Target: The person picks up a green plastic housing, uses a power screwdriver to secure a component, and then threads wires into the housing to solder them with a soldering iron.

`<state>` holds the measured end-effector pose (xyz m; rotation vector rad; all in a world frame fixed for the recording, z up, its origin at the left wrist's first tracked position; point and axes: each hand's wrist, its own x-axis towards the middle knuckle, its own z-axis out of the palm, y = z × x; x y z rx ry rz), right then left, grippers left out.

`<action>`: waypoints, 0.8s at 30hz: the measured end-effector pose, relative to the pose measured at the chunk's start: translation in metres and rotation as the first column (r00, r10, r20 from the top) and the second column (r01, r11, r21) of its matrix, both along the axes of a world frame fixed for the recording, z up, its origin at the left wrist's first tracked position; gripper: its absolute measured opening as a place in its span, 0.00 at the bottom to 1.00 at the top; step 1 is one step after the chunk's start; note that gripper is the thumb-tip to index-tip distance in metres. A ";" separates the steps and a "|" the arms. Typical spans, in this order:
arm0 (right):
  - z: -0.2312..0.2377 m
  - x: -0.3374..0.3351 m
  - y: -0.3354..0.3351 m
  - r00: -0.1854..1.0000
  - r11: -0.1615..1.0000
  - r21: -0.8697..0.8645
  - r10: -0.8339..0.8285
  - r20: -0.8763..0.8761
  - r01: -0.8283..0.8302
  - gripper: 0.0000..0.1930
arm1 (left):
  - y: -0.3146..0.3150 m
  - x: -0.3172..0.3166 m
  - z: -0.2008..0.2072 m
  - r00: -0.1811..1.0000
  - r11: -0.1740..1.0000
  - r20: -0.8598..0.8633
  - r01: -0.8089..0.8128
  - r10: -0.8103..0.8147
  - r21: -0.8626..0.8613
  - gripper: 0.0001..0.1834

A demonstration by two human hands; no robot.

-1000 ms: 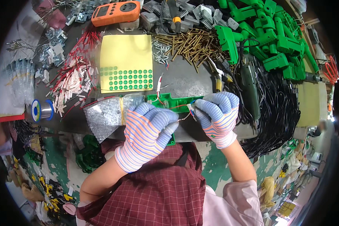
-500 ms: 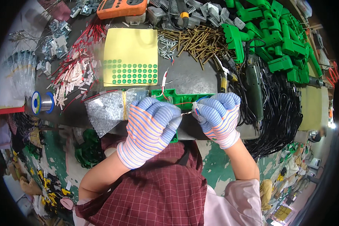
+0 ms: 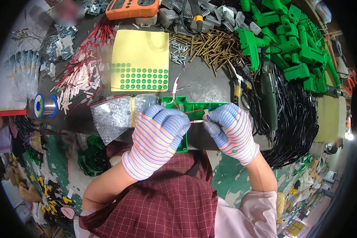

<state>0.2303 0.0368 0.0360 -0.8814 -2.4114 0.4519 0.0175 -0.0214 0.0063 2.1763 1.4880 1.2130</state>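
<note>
Both my hands wear striped knit gloves and meet above the near edge of the bench. My left hand point(image 3: 156, 139) is closed in a pinch on one end of a thin pale wire point(image 3: 197, 121). At its other end, my right hand point(image 3: 234, 133) pinches the same wire, next to a small white piece with red and blue strands. Just behind the fingers lies an open green plastic housing point(image 3: 198, 106), with a red wire running across it and a white-sleeved lead point(image 3: 175, 85) sticking up. Its lower part is mostly hidden by my left hand. The fingertips cover the wire's ends.
Left of my hands lie a clear plastic bag point(image 3: 111, 119) and a solder spool point(image 3: 45, 106). Behind are a yellow sticker sheet point(image 3: 141, 59), brass screws point(image 3: 212, 45) and an orange meter point(image 3: 131, 8). At right are a dark green power screwdriver point(image 3: 269, 99), black cables point(image 3: 293, 123) and green housings point(image 3: 293, 43).
My right hand has shifted slightly down and turned, with the wire between the hands now straighter. My left hand keeps its pinch almost in place. The whole view has shifted slightly.
</note>
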 end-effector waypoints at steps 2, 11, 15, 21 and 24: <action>0.004 0.000 0.004 0.999 1.000 0.018 0.022 0.038 -0.023 0.11 | 0.002 -0.001 0.003 0.998 1.000 -0.053 0.013 -0.014 -0.025 0.11; 0.007 0.004 0.016 0.959 0.988 0.118 0.066 0.275 -0.102 0.08 | 0.010 0.000 0.014 0.992 0.993 -0.110 0.047 -0.059 -0.108 0.14; 0.021 0.009 0.023 0.994 0.992 -0.078 0.102 0.040 -0.098 0.11 | 0.008 -0.006 0.006 0.992 0.996 -0.113 0.046 -0.054 -0.079 0.14; 0.057 0.048 0.048 0.890 0.817 -0.536 -0.389 -0.237 0.214 0.07 | 0.000 -0.021 0.028 0.994 0.998 0.097 0.061 -0.059 -0.016 0.12; 0.067 0.033 0.091 0.861 0.783 -0.530 -0.476 -0.178 0.324 0.11 | 0.003 -0.043 0.037 0.996 0.998 0.082 -0.026 0.021 0.065 0.10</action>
